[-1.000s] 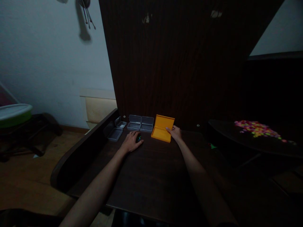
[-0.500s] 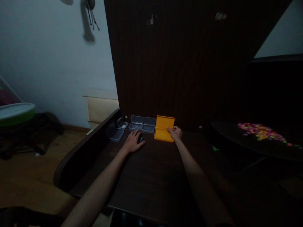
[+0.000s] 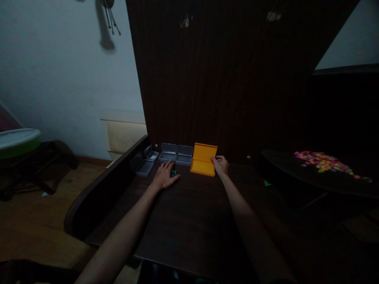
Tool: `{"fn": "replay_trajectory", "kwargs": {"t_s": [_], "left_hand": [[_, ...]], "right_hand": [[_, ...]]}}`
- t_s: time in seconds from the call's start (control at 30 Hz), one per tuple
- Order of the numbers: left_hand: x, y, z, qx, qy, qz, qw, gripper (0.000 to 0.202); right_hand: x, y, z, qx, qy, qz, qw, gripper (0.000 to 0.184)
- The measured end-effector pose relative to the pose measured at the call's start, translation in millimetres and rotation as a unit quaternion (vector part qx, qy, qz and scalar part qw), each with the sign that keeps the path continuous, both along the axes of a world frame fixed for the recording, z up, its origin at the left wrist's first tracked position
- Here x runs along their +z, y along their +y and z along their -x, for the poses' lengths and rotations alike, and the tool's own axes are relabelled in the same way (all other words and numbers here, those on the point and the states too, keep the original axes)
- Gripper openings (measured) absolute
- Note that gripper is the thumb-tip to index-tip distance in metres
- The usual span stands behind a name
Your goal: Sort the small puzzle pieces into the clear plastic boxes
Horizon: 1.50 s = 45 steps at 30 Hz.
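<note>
A yellow plastic box stands with its lid raised near the back of the dark wooden desk. My right hand is at its right edge, thumb over the edge by the hinge and fingers curled behind. To the left, my left hand rests on the desk with its fingers apart. Several tiny green and blue pieces lie between its thumb and fingers, partly hidden by the hand; their kind is too small to make out. Clear plastic boxes with open lids stand just behind that hand.
Another clear box and a smaller clear case sit by the desk's raised left side. On a dark round table at right is a pile of bright, multicoloured small pieces. A dark wooden panel closes off the back.
The right thumb has slid from the inside of the yellow box to its right edge. My left hand has hardly moved. The whole view has shifted slightly.
</note>
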<state>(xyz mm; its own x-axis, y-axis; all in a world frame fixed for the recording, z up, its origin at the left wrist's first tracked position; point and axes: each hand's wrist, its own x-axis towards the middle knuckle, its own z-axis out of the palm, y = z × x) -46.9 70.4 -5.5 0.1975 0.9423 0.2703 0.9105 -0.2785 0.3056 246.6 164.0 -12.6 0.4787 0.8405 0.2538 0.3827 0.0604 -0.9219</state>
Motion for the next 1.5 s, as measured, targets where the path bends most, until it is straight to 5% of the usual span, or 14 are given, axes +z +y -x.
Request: {"fn": "replay_trajectory", "kwargs": {"t_s": [0.17,0.3,0.5,0.67,1.23,1.5], "left_hand": [[-0.8,0.5,1.1,-0.004,-0.025,-0.017,1.0,0.07],[-0.3,-1.0,2.4,0.008,-0.048,-0.035,0.998,0.078],[1.6,-3.6,3.4,0.009,-0.052,-0.044,0.998,0.066],[1.4,-2.0,3.2,-0.004,-0.025,-0.04,0.999,0.055],[-0.5,1.5,5.1,-0.062,-0.059,-0.034,0.996,0.039],[0.6,4.8,6.9,-0.075,-0.059,-0.01,0.995,0.054]], "right_hand": [[-1.4,-11.3,-9.4,0.033,0.011,-0.022,0.999,0.046],[-7.3,-30.5,-13.0,0.129,0.007,-0.06,0.99,0.055],[-11.6,-67.8,-20.4,0.279,-0.186,-0.094,0.937,0.039],[-9.1,-77.6,-21.0,0.275,-0.315,-0.1,0.903,0.013],[-2.5,-84.4,-19.8,0.225,-0.379,-0.055,0.896,0.015],[3.0,-95.9,-18.7,0.204,-0.384,-0.09,0.896,0.031]]}}
